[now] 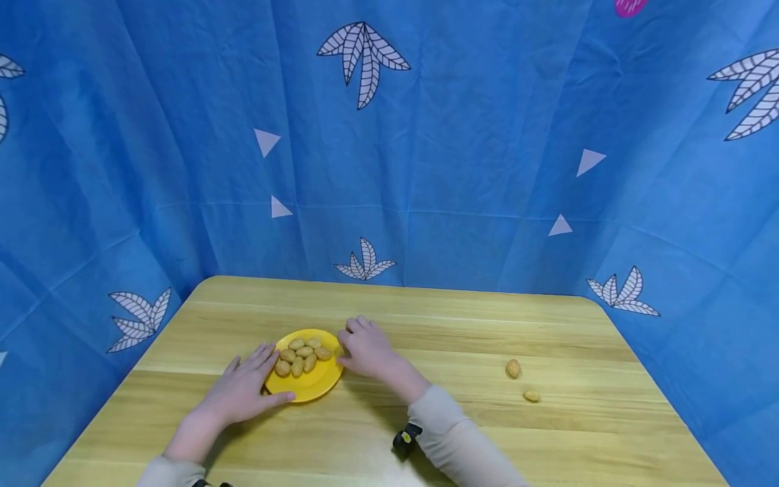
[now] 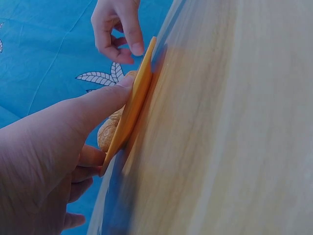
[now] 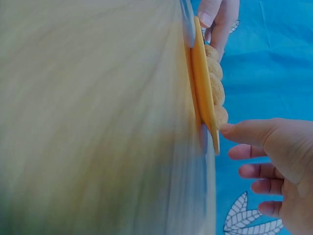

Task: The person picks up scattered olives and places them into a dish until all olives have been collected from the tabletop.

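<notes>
A round yellow plate (image 1: 313, 387) lies on the wooden table, with several tan, wrinkled walnuts (image 1: 304, 352) grouped on its left and far parts. My left hand (image 1: 240, 392) holds the plate at its left side, thumb on the near rim and fingers along the left rim. At the opposite rim is my right hand (image 1: 368, 348), its thumb beside a walnut (image 3: 221, 115) at the plate's edge. The right hand's other fingers (image 3: 259, 171) are bent loosely and stand apart from the thumb, with nothing seen between them.
Two more tan walnuts lie apart on the right of the table: one rounder (image 1: 513, 368), one smaller (image 1: 531, 396). A blue curtain (image 1: 462, 135) with leaf prints hangs behind the table (image 1: 450, 325) and along its sides.
</notes>
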Demonstrator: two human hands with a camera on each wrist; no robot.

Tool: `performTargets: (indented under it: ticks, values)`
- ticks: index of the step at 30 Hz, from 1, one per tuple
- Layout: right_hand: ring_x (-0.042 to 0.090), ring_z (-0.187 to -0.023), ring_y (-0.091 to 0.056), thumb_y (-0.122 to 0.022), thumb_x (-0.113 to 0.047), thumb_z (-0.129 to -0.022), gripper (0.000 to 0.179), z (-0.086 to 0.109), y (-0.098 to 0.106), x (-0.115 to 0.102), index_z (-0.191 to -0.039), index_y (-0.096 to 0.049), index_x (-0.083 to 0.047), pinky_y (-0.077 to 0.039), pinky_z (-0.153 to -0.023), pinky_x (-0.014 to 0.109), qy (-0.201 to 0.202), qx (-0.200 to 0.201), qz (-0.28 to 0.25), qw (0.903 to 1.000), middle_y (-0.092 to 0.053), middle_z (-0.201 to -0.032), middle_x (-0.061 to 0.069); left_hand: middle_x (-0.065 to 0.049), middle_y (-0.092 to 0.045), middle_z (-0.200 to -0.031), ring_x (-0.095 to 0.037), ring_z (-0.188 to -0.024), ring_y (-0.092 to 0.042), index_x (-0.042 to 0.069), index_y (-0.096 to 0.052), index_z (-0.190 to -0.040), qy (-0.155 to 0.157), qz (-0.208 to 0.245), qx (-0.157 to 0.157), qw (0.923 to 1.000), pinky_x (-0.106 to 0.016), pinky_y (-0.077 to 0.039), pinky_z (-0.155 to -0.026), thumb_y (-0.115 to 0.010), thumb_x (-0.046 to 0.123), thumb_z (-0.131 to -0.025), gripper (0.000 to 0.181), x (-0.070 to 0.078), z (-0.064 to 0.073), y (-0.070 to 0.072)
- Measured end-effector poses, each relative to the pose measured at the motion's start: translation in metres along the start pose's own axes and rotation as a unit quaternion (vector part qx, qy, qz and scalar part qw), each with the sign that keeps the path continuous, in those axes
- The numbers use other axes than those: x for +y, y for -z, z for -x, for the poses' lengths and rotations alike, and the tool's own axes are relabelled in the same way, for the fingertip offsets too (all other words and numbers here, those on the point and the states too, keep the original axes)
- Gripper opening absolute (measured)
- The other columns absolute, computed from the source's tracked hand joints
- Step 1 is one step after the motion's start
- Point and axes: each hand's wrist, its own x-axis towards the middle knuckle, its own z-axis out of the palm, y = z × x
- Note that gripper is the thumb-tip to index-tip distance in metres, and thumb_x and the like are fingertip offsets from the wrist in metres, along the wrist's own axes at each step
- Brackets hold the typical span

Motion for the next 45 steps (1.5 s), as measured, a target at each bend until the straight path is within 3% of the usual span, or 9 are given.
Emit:
performTargets:
  ticks: [7,17,26,37,45]
  values:
    - [0.015,-0.086,-0.037,-0.071,-0.037,-0.088,0.026,0.015,0.011,0.014,-0.1,-0.067,-0.014,-0.033,-0.074,0.028,0.015,0.026,-0.021,0.9993,-0.049,-0.092,-0.001,-0.022,-0.032,-0.156,-0.041,-0.145,-0.029,-0.002,-0.041,-0.145,-0.006,-0.004,0.008,0.9999,-0.07,-0.022,-0.113,-0.055,0.073,-0.082,0.099,0.0,0.0,0.002]
    - [0.017,-0.087,-0.036,-0.07,-0.037,-0.089,0.027,0.039,0.016,0.034,-0.101,-0.065,-0.013,-0.031,-0.075,0.029,0.006,0.026,0.01,0.9996,-0.048,-0.093,-0.001,-0.021,-0.035,-0.155,-0.04,-0.144,-0.032,-0.001,-0.042,-0.145,-0.011,-0.008,0.019,0.9997,-0.069,-0.024,-0.112,-0.056,0.074,-0.081,0.099,0.0,0.0,0.001]
    - [0.018,-0.081,-0.032,-0.077,-0.029,-0.083,0.026,0.069,0.025,0.055,-0.095,-0.065,-0.009,-0.024,-0.07,0.028,0.029,0.087,0.007,0.9958,-0.046,-0.088,0.002,-0.021,-0.034,-0.155,-0.041,-0.145,-0.031,-0.001,-0.042,-0.145,-0.008,-0.005,0.013,0.9999,-0.069,-0.023,-0.113,-0.056,0.073,-0.082,0.099,0.001,0.001,0.002]
    - [0.019,-0.085,-0.044,-0.081,-0.028,-0.079,0.027,0.109,0.033,0.081,-0.095,-0.067,-0.011,-0.037,-0.07,0.031,0.008,0.121,0.041,0.9918,-0.053,-0.093,0.002,-0.021,-0.033,-0.156,-0.041,-0.145,-0.03,-0.001,-0.041,-0.146,-0.006,-0.004,0.009,0.9999,-0.068,-0.022,-0.113,-0.056,0.072,-0.082,0.099,0.002,0.002,0.003]
    - [0.021,-0.087,-0.048,-0.082,-0.027,-0.077,0.027,0.14,0.037,0.095,-0.093,-0.067,-0.011,-0.044,-0.074,0.036,-0.024,0.12,0.044,0.9915,-0.054,-0.094,0.002,-0.021,-0.033,-0.156,-0.041,-0.145,-0.03,-0.001,-0.041,-0.146,-0.005,-0.001,0.008,1.0,-0.069,-0.022,-0.113,-0.056,0.073,-0.082,0.099,0.001,0.003,0.003]
